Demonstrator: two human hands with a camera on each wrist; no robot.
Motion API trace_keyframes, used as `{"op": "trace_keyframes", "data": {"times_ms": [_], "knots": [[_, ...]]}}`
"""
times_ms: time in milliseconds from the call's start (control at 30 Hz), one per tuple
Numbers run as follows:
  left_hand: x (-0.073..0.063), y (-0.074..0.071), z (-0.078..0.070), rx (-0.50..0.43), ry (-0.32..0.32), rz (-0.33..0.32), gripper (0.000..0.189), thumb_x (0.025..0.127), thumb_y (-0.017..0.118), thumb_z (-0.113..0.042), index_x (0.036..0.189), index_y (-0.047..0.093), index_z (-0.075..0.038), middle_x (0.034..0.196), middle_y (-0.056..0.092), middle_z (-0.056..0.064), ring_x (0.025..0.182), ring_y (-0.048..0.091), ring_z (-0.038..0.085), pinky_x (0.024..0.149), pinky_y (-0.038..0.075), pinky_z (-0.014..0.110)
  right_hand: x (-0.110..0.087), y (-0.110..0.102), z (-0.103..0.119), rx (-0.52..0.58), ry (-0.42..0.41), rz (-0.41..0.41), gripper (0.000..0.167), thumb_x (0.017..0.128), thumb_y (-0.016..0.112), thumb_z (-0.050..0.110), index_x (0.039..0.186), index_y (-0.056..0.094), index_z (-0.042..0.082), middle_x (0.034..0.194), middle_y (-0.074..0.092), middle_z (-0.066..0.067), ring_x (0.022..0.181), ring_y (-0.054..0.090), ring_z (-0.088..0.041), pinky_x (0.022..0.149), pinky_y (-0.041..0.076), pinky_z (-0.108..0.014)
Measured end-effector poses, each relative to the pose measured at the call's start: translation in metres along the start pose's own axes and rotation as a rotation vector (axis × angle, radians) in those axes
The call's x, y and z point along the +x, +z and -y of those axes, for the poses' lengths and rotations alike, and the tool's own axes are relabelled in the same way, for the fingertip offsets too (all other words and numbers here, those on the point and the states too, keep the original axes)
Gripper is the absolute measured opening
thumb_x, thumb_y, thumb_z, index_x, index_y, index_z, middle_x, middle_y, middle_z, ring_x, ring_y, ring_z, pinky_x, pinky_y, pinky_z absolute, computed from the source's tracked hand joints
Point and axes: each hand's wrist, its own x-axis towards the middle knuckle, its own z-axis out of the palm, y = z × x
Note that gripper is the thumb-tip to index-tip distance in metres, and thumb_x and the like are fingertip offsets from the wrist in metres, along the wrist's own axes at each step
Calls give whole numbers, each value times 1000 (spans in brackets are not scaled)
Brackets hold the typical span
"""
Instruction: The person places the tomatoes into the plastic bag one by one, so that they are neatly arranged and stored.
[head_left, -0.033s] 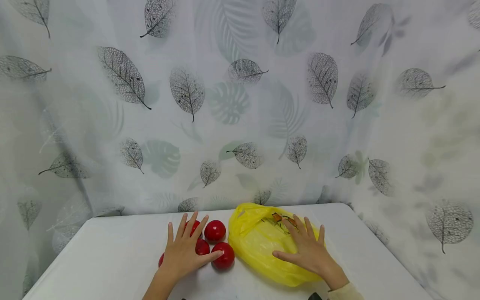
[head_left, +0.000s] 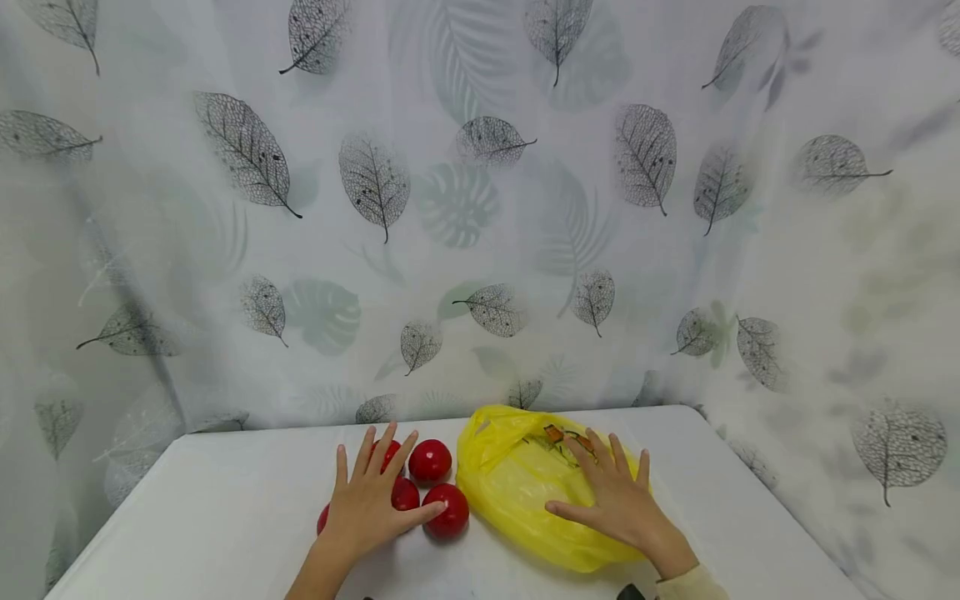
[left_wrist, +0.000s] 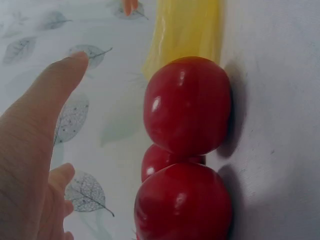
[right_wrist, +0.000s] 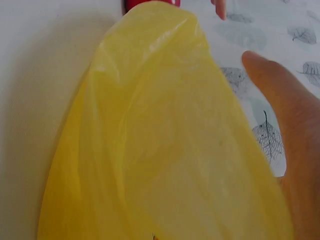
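Note:
Several glossy red round fruits (head_left: 447, 512) rest on the white table, left of the middle in the head view. My left hand (head_left: 367, 504) hovers above them with fingers spread and hides parts of some; it grips nothing. In the left wrist view, its thumb (left_wrist: 57, 80) stands apart from two large red fruits (left_wrist: 187, 105), with a third partly behind them. A crumpled yellow plastic bag (head_left: 517, 500) lies to the right of the fruits. Over its right part my right hand (head_left: 618, 504) is held with spread fingers, also gripping nothing. The bag fills most of the right wrist view.
The white table (head_left: 225, 508) extends left and right of these things. Behind it and along both sides hangs a pale curtain (head_left: 480, 275) printed with grey and green leaves. A cream sleeve (head_left: 692, 583) covers the right forearm.

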Motion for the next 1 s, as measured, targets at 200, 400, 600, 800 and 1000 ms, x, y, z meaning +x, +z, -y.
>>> {"op": "trace_keyframes", "data": {"times_ms": [200,400,600,800,1000], "knots": [[0,3,2,-3,-4,1,98,71,63,-76,152,35,-27,159,27,10,146,16,37,112,2,72,1,-1,-1,-13,-19,-24,95,76,61,74,152,36,22,158,25,-19,143,13,-52,101,-6,-80],[-2,4,4,-14,-30,23,98,72,59,-79,152,35,-27,159,26,10,146,15,38,112,2,71,1,1,-3,-12,-15,-27,94,77,61,74,151,37,22,158,24,-19,143,12,-52,102,-8,-80],[-4,5,10,-24,-51,38,98,72,57,-81,151,36,-28,159,26,9,147,12,37,112,-2,71,2,2,-6,-20,10,-26,90,78,60,74,149,41,22,158,25,-19,142,13,-52,102,-5,-80],[-5,4,13,-30,-49,6,97,72,58,-80,151,37,-28,159,27,9,147,12,36,112,1,71,2,2,-8,-30,45,-44,91,78,58,76,149,41,22,157,26,-18,142,14,-51,103,-4,-80],[-3,0,17,-34,-54,-16,96,72,62,-77,150,38,-28,158,29,10,146,14,37,112,2,72,2,1,-8,-34,42,-70,90,78,58,75,148,42,21,156,28,-17,141,16,-51,102,0,-80]]}}
